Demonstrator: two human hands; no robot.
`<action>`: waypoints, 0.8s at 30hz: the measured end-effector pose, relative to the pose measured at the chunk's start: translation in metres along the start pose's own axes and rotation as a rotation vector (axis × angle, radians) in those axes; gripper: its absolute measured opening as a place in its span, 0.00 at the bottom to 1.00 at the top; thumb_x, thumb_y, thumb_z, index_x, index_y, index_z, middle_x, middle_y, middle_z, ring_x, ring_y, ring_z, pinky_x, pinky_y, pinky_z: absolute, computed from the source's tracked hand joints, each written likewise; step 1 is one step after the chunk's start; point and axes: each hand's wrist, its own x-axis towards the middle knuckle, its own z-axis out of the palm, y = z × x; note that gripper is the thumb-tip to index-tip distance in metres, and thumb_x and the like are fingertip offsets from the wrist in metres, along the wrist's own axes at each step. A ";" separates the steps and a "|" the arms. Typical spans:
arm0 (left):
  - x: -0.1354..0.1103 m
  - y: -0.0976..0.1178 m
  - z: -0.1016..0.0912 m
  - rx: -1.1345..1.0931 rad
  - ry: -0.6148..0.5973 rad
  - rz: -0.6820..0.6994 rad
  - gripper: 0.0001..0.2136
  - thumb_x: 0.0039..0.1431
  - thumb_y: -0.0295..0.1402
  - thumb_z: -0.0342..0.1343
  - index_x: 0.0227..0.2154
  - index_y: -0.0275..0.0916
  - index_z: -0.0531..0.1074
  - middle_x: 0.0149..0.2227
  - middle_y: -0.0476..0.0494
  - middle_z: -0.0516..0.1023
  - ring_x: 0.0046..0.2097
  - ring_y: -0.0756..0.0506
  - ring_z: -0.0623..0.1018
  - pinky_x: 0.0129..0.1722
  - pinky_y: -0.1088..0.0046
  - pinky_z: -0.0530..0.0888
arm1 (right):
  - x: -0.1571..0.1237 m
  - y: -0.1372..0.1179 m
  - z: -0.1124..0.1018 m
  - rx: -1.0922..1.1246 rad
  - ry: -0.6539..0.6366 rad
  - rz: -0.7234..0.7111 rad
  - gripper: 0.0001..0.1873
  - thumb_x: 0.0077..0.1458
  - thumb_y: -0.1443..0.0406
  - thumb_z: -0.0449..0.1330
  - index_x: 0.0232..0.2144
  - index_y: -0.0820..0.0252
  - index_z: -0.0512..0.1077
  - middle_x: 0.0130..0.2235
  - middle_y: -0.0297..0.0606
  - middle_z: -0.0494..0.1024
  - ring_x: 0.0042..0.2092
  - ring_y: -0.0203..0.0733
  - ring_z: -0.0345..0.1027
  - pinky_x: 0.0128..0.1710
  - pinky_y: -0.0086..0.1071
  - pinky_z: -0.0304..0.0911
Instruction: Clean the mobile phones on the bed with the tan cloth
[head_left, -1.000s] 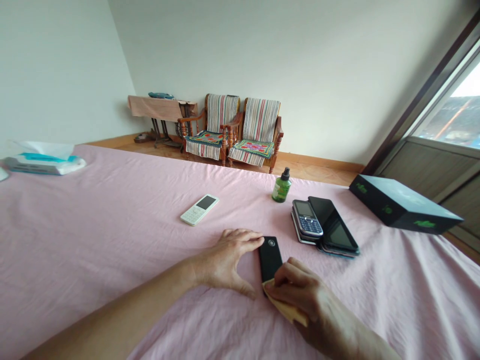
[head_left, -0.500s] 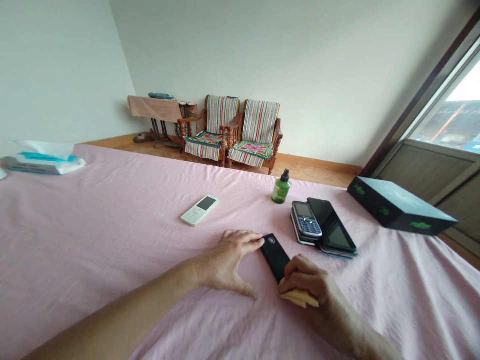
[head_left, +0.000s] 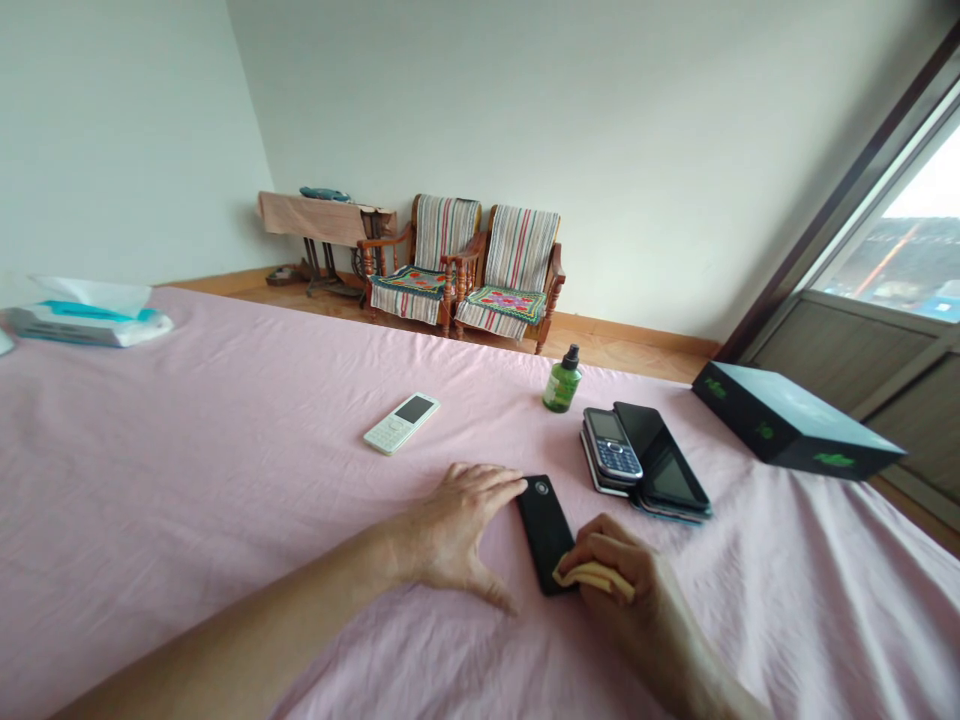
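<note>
A black mobile phone lies back side up on the pink cloth, its round camera at the far end. My left hand is open, thumb and fingers spread, with the fingertips touching the phone's far left corner. Pinched in my right hand is a folded yellow cloth, pressed on the phone's near end; the fingers cover that right edge. A white keypad phone lies face up beyond my left hand.
Right of the hands, a grey keypad phone rests on a stack beside a pile of black phones. A green spray bottle stands behind them. A black box sits far right; a tissue pack lies far left.
My right hand and the yellow cloth have shifted slightly, uncovering more of the phone's near end. The black phone has turned a little. My left hand stays at its far corner.
</note>
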 end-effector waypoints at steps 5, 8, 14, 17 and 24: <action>-0.001 0.000 0.001 -0.022 0.038 0.019 0.46 0.34 0.57 0.66 0.56 0.37 0.63 0.59 0.32 0.67 0.60 0.32 0.65 0.60 0.52 0.57 | -0.006 -0.012 0.018 0.015 -0.061 -0.165 0.08 0.52 0.72 0.61 0.33 0.56 0.78 0.35 0.39 0.71 0.35 0.38 0.68 0.31 0.28 0.62; -0.001 -0.001 0.002 -0.031 0.045 0.028 0.44 0.35 0.56 0.67 0.55 0.38 0.63 0.59 0.33 0.67 0.60 0.32 0.66 0.59 0.52 0.58 | -0.005 -0.019 0.015 -0.033 -0.068 -0.245 0.08 0.55 0.72 0.59 0.32 0.57 0.78 0.33 0.39 0.72 0.35 0.38 0.68 0.32 0.28 0.63; 0.000 -0.001 0.004 -0.053 0.056 0.040 0.43 0.35 0.55 0.68 0.55 0.38 0.64 0.58 0.34 0.68 0.59 0.33 0.67 0.60 0.53 0.58 | -0.001 -0.026 0.010 -0.111 -0.098 -0.300 0.10 0.60 0.72 0.56 0.34 0.57 0.77 0.33 0.39 0.72 0.36 0.39 0.67 0.32 0.29 0.64; 0.002 0.000 0.003 -0.062 0.061 0.029 0.44 0.34 0.55 0.68 0.54 0.38 0.64 0.57 0.33 0.69 0.58 0.33 0.68 0.59 0.54 0.60 | 0.001 -0.030 0.016 -0.121 -0.107 -0.359 0.11 0.62 0.71 0.54 0.36 0.57 0.76 0.34 0.39 0.72 0.37 0.39 0.66 0.32 0.30 0.63; 0.001 0.000 0.002 -0.061 0.053 0.030 0.43 0.35 0.54 0.67 0.55 0.40 0.64 0.59 0.35 0.67 0.59 0.32 0.66 0.60 0.53 0.58 | -0.003 -0.026 0.002 -0.211 -0.174 -0.336 0.12 0.60 0.73 0.54 0.36 0.56 0.76 0.33 0.39 0.72 0.37 0.41 0.66 0.33 0.31 0.63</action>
